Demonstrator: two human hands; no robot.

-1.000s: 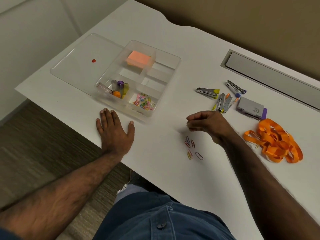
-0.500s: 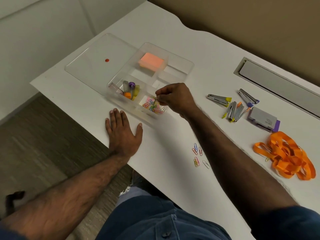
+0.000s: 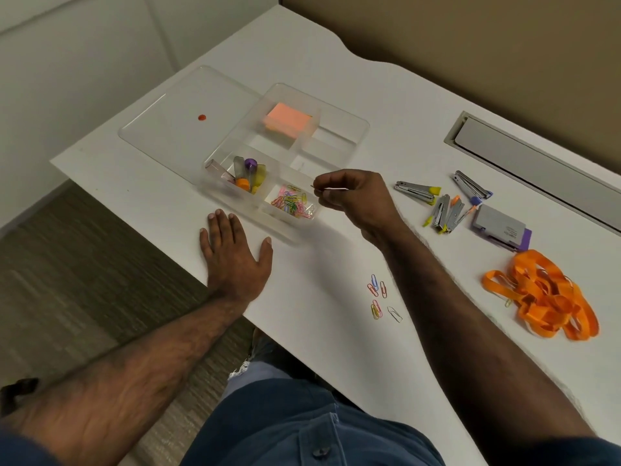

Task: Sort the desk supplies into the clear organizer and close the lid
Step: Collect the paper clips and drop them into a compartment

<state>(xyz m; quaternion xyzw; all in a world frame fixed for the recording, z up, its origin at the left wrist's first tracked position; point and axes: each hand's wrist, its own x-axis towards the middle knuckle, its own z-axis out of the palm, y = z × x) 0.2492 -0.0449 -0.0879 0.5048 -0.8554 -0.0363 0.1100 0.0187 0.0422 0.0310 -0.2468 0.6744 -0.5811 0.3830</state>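
Note:
The clear organizer point(image 3: 364, 124) stands open at the far left of the white desk. Its near-right compartment holds several coloured paper clips point(image 3: 292, 203). Pink sticky notes point(image 3: 287, 119) lie in a far compartment, and small purple, orange and yellow items point(image 3: 248, 176) in the near-left one. The clear lid point(image 3: 174, 129), marked with a red dot, lies flat to the organizer's left. My right hand point(image 3: 353, 200) hovers at the clip compartment's right edge, fingers pinched on a thin paper clip. My left hand point(image 3: 235, 253) rests flat and open on the desk in front of the organizer. Several loose paper clips point(image 3: 379, 297) lie nearer me.
To the right lie several small staplers with coloured tips point(image 3: 447, 213), a grey and purple stapler point(image 3: 500, 227) and a heap of orange bands point(image 3: 544, 297). A grey cable hatch point(image 3: 537, 163) is set into the desk at the far right. The desk's front edge runs just behind my left wrist.
My right hand left the loose clips on the desk, reached over the organizer's clip compartment, and has now drawn back slightly right of it. My left hand has stayed flat.

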